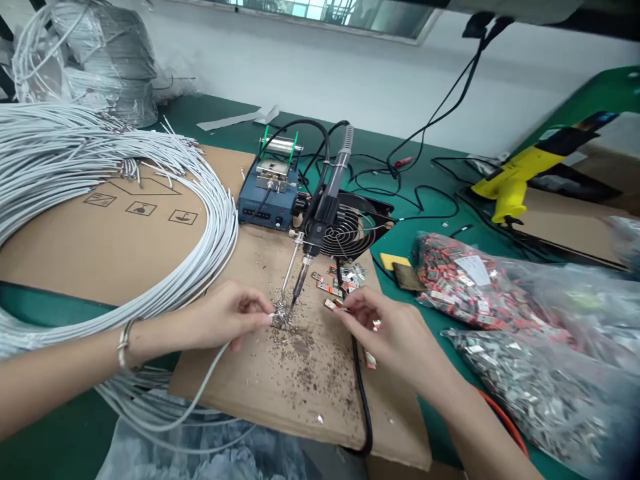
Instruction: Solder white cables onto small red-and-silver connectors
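Our left hand (227, 317) has its grip closed, pinching 1 white cable (214, 371), its end beside the tip of 1 soldering iron (320, 220). Our right hand (393, 333) has its grip nearly closed, fingertips at 1 small connector (330, 304) above the cardboard (240, 380); we cannot tell whether it is grasped. Around us on the green table (400, 233): 1 blue soldering station (265, 207), 1 fan (350, 233), 1 yellow tool (520, 170), 2 clear bags, 1 of red-and-silver parts (450, 280), 1 of silver parts (530, 387).
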Motion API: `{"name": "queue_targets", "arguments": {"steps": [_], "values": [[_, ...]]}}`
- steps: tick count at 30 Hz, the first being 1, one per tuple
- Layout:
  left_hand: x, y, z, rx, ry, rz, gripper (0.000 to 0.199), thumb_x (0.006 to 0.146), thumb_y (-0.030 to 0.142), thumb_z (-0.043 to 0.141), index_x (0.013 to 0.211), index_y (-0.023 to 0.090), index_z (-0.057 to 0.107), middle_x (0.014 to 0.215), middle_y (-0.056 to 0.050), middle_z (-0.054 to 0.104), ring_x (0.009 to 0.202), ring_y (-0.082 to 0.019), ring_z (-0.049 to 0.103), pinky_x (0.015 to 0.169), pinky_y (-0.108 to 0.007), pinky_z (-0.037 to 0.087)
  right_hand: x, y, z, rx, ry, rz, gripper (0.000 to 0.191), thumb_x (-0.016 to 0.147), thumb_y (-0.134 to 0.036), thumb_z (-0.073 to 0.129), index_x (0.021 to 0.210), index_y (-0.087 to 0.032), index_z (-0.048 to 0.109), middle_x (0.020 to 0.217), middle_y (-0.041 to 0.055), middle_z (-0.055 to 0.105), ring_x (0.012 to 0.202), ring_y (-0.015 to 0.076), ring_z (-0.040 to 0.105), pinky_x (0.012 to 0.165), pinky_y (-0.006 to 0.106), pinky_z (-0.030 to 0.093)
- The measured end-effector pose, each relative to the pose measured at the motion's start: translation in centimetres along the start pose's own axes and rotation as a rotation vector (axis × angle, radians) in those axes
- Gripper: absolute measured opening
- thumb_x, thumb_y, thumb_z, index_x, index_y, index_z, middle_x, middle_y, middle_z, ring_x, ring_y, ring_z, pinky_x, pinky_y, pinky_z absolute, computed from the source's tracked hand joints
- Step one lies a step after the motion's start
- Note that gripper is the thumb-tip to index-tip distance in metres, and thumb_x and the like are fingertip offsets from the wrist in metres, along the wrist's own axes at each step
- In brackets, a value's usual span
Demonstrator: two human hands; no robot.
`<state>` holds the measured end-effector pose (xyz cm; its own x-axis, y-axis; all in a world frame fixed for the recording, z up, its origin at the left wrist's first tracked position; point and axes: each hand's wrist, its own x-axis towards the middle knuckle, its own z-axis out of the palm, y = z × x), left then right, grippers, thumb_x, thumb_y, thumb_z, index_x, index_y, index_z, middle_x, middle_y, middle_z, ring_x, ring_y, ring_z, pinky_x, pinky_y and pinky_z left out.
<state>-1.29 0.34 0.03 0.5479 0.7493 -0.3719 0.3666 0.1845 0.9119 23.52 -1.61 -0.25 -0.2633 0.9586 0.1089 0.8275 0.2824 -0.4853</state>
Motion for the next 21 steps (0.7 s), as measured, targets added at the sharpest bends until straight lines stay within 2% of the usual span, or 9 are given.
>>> {"name": "queue_targets", "arguments": {"steps": [4,7,9,13,17,21], "values": [[2.0,0.1,-0.7,-0.100,-0.127,-0.007,0.015,0.077,0.027,0.056,0.077,0.012,0.057,0.062,0.005,0.054,0.033,-0.003,0.045,0.032,-0.014,0.030,0.2,-2.1,1.6,0.597,-0.142,0.110,0.007,0.079,-0.024,0.056,0.074,-0.020,0.053,0.060,-0.0007,0.058,0.050,0.0124,0.055,0.043,0.022,0.044],[2.3,0.0,-0.8,-0.174,-0.144,-0.035,0.014,0.075,0.026,0.059,0.077,0.012,0.059,0.060,0.005,0.053,0.037,-0.004,0.048,0.035,-0.015,0.034,0.8,-3.3,3.1,0.963,-0.207,0.294,0.015,0.074,-0.029,0.065,0.073,-0.018,0.055,0.054,-0.0030,0.057,0.041,0.0089,0.054,0.038,0.020,0.047],[2.1,0.1,-0.8,-0.186,-0.135,-0.071,0.014,0.075,0.025,0.060,0.078,0.011,0.062,0.056,0.005,0.052,0.037,-0.005,0.048,0.036,-0.015,0.035,1.0,-3.6,3.8,1.110,-0.205,0.386,0.021,0.068,-0.032,0.070,0.074,-0.016,0.058,0.055,-0.0024,0.059,0.043,0.0087,0.057,0.041,0.019,0.050],[1.6,0.2,-0.7,-0.190,-0.106,-0.134,0.015,0.074,0.023,0.061,0.083,0.011,0.064,0.054,0.005,0.053,0.036,-0.005,0.047,0.035,-0.015,0.035,0.9,-3.7,4.5,1.255,-0.199,0.450,0.026,0.064,-0.032,0.074,0.077,-0.014,0.061,0.061,0.0008,0.064,0.054,0.0105,0.063,0.053,0.021,0.056],[1.5,0.3,-0.6,-0.198,-0.097,-0.156,0.020,0.074,0.024,0.060,0.089,0.011,0.065,0.056,0.004,0.056,0.036,-0.005,0.046,0.035,-0.015,0.035,0.6,-3.7,4.7,1.295,-0.156,0.459,0.023,0.066,-0.028,0.074,0.078,-0.015,0.060,0.062,0.0021,0.067,0.056,0.0117,0.065,0.055,0.022,0.057],[1.5,0.3,-0.6,-0.208,-0.092,-0.175,0.023,0.073,0.025,0.062,0.090,0.011,0.065,0.051,0.006,0.052,0.035,-0.006,0.046,0.034,-0.015,0.035,0.6,-3.7,4.6,1.297,-0.150,0.470,0.021,0.066,-0.027,0.074,0.076,-0.015,0.060,0.064,0.0026,0.069,0.056,0.0123,0.066,0.056,0.022,0.058]]}}
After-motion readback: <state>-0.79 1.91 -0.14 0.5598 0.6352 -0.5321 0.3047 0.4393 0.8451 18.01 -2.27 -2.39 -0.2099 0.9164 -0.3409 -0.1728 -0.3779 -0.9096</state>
